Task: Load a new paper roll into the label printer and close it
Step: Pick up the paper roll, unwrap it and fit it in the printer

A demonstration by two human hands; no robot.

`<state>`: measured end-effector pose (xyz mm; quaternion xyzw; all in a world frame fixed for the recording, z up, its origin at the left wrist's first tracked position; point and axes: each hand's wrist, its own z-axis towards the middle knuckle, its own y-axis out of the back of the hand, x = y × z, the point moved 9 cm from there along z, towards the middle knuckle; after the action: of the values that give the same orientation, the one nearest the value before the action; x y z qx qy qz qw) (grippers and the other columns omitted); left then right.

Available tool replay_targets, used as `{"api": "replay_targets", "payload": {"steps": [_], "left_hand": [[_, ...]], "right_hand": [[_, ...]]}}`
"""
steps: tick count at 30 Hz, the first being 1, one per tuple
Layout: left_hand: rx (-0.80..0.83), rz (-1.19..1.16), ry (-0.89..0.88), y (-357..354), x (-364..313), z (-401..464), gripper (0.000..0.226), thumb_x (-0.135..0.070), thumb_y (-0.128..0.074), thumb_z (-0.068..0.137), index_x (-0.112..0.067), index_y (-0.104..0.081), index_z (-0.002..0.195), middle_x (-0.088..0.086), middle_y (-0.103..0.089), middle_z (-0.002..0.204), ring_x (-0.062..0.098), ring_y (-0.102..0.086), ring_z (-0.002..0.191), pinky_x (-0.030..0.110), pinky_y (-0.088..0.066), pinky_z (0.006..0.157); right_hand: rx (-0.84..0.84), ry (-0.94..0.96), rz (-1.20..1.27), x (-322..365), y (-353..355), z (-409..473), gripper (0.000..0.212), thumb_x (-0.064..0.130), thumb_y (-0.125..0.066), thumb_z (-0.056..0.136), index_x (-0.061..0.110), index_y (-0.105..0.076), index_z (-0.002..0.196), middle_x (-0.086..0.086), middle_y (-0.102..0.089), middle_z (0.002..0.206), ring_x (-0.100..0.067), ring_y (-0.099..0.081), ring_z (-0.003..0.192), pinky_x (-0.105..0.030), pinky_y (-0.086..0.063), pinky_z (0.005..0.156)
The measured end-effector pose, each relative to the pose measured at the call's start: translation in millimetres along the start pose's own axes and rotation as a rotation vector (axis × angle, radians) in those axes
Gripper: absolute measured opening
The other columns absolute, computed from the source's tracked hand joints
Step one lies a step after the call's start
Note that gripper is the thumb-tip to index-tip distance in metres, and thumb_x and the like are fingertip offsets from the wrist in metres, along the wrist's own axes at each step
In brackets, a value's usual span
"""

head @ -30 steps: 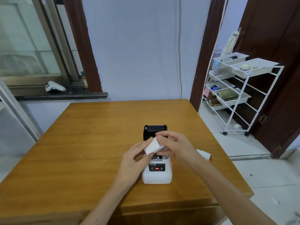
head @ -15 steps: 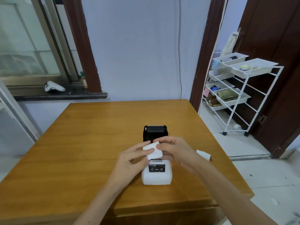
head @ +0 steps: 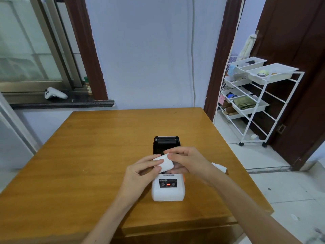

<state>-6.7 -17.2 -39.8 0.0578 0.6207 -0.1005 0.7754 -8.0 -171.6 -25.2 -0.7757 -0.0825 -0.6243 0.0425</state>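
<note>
Hands: left hand [head: 140,175] and right hand [head: 186,161] pinch a white paper roll [head: 164,162] between fingertips.
Printer: white label printer [head: 168,188] sits open on wooden table [head: 88,164], black lid [head: 166,144] raised behind.

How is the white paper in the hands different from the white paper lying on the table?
The paper roll is held up over the printer between the left hand and right hand; the paper scrap lies alone on the table, right of the printer. The roll looks thick and chunky; the scrap looks thin and folded. The roll shows whole, but the right arm hides part of the scrap. Both are white.
</note>
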Motion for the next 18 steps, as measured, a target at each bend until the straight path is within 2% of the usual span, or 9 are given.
{"api": "replay_targets", "payload": {"steps": [2, 4, 6, 8, 9, 12, 15, 16, 18], "left_hand": [[-0.009, -0.041, 0.017, 2, 0, 1, 0.039, 0.007, -0.069, 0.084, -0.029, -0.084, 0.087, -0.012, -0.076, 0.112, 0.008, -0.071, 0.105, 0.023, -0.057, 0.083], [-0.011, -0.062, 0.03, 3, 2, 2, 0.036, 0.004, -0.07, 0.083, -0.029, -0.084, 0.088, -0.01, -0.076, 0.113, 0.01, -0.071, 0.106, 0.024, -0.058, 0.083], [-0.015, -0.071, 0.04, 4, 4, 3, 0.036, 0.004, -0.07, 0.084, -0.029, -0.084, 0.089, -0.009, -0.076, 0.113, 0.01, -0.071, 0.107, 0.024, -0.058, 0.082], [-0.019, -0.033, 0.029, 4, 3, 5, 0.038, 0.003, -0.07, 0.085, -0.032, -0.083, 0.089, -0.011, -0.076, 0.114, 0.01, -0.07, 0.109, 0.025, -0.058, 0.083], [-0.019, -0.006, 0.023, 4, 3, 5, 0.039, 0.002, -0.071, 0.086, -0.035, -0.083, 0.089, -0.013, -0.075, 0.115, 0.01, -0.069, 0.11, 0.027, -0.059, 0.084], [-0.027, 0.026, 0.02, 4, 4, 7, 0.041, 0.001, -0.071, 0.087, -0.039, -0.082, 0.089, -0.016, -0.074, 0.116, 0.009, -0.068, 0.112, 0.032, -0.059, 0.086], [-0.029, 0.04, 0.017, 4, 4, 6, 0.041, -0.001, -0.071, 0.087, -0.041, -0.082, 0.09, -0.018, -0.073, 0.118, 0.008, -0.067, 0.114, 0.031, -0.057, 0.089], [-0.029, 0.056, 0.011, 4, 3, 6, 0.042, -0.002, -0.071, 0.087, -0.042, -0.081, 0.09, -0.02, -0.073, 0.118, 0.008, -0.066, 0.114, 0.031, -0.058, 0.088], [-0.02, 0.101, -0.004, 3, 3, 7, 0.042, -0.004, -0.071, 0.088, -0.045, -0.08, 0.093, -0.022, -0.072, 0.118, 0.007, -0.066, 0.114, 0.031, -0.057, 0.087]], "right_hand": [[-0.023, 0.04, -0.089, 3, 5, 2, 0.024, 0.02, -0.056, 0.098, 0.013, -0.069, 0.116, -0.014, -0.075, 0.105, -0.02, -0.074, 0.077, -0.025, -0.06, 0.069], [-0.103, 0.109, -0.214, 6, 18, 3, 0.025, 0.021, -0.052, 0.099, 0.015, -0.07, 0.115, -0.006, -0.076, 0.102, -0.007, -0.069, 0.069, -0.023, -0.055, 0.065], [-0.17, 0.179, -0.371, 6, 26, 0, 0.022, 0.019, -0.055, 0.098, 0.016, -0.072, 0.112, 0.005, -0.075, 0.091, 0.007, -0.061, 0.063, -0.013, -0.046, 0.062], [-0.151, 0.209, -0.51, 0, 23, -3, 0.019, 0.018, -0.059, 0.095, 0.019, -0.074, 0.107, 0.013, -0.066, 0.078, 0.009, -0.055, 0.058, -0.009, -0.041, 0.058], [-0.129, 0.213, -0.563, -4, 19, -3, 0.019, 0.018, -0.06, 0.094, 0.021, -0.074, 0.106, 0.012, -0.063, 0.08, 0.007, -0.052, 0.057, -0.01, -0.041, 0.057], [-0.127, 0.236, -0.607, -10, 14, -3, 0.017, 0.022, -0.061, 0.094, 0.022, -0.073, 0.105, 0.003, -0.053, 0.101, 0.002, -0.049, 0.071, -0.011, -0.044, 0.064], [-0.125, 0.248, -0.619, -19, 15, -3, 0.016, 0.03, -0.058, 0.095, 0.031, -0.073, 0.092, 0.009, -0.043, 0.113, -0.006, -0.045, 0.106, -0.024, -0.042, 0.089], [-0.092, 0.245, -0.617, -24, 13, -3, 0.017, 0.031, -0.056, 0.096, 0.034, -0.071, 0.089, 0.011, -0.04, 0.118, -0.006, -0.043, 0.111, -0.027, -0.04, 0.094], [-0.038, 0.242, -0.574, -31, 9, -7, 0.016, 0.033, -0.055, 0.096, 0.033, -0.071, 0.097, 0.014, -0.036, 0.126, -0.001, -0.046, 0.108, -0.025, -0.042, 0.093]]}}
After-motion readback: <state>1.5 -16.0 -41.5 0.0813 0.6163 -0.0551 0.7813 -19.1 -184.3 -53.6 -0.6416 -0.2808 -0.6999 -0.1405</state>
